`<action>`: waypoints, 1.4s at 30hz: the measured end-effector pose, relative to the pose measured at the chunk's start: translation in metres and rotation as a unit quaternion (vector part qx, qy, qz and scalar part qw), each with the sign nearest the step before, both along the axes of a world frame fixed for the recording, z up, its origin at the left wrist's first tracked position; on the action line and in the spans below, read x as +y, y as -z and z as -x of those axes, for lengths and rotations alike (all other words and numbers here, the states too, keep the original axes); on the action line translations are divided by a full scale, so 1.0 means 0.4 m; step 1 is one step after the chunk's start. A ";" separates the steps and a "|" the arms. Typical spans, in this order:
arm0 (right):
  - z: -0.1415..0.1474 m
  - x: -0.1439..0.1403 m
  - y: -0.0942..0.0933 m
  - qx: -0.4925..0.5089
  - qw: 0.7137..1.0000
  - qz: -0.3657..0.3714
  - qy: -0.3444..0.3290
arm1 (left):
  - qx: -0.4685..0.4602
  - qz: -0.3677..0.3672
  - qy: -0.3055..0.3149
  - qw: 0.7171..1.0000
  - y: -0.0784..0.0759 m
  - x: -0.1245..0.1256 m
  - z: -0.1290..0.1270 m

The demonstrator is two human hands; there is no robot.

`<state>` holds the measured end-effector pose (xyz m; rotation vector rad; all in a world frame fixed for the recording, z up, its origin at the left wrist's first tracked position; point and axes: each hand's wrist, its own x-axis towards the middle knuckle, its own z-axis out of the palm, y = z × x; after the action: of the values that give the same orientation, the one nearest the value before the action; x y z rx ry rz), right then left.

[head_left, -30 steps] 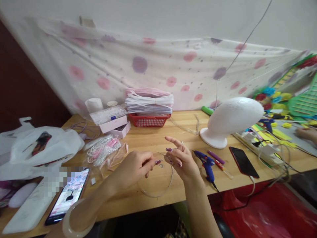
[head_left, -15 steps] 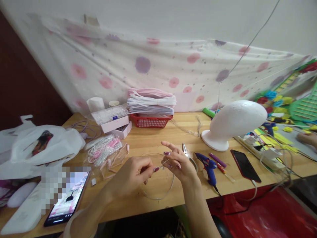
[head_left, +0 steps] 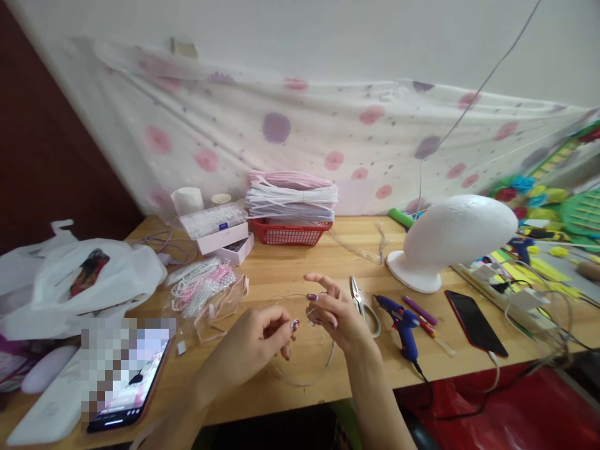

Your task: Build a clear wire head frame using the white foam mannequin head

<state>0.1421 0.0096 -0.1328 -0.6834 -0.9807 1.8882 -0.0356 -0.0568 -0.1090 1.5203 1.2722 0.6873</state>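
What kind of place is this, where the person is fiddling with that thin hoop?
Most likely a home craft bench for making hair accessories. A white foam head form and a blue glue gun lie on the wooden table, and both hands, left and right, work a thin clear headband.

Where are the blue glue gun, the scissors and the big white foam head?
blue glue gun (head_left: 402, 320), head view, on its blue body.
scissors (head_left: 357, 291), head view, on the metal blades.
white foam head (head_left: 462, 230), head view, on its rounded side.
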 end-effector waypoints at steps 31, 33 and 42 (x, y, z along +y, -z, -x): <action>0.081 -0.089 -0.005 0.101 0.989 -0.001 0.112 | -0.139 0.038 -0.058 0.988 0.007 -0.030 -0.108; 0.083 -0.093 -0.007 0.110 0.986 -0.012 0.126 | -0.167 0.037 -0.062 0.983 0.012 -0.028 -0.112; 0.075 -0.100 -0.010 0.114 0.981 -0.030 0.157 | -0.172 0.016 -0.092 0.981 0.000 -0.042 -0.131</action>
<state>0.1119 -0.0303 -0.1288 -0.5358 -0.7340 1.6109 0.0166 -0.0734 -0.1089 1.2030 1.1575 0.9987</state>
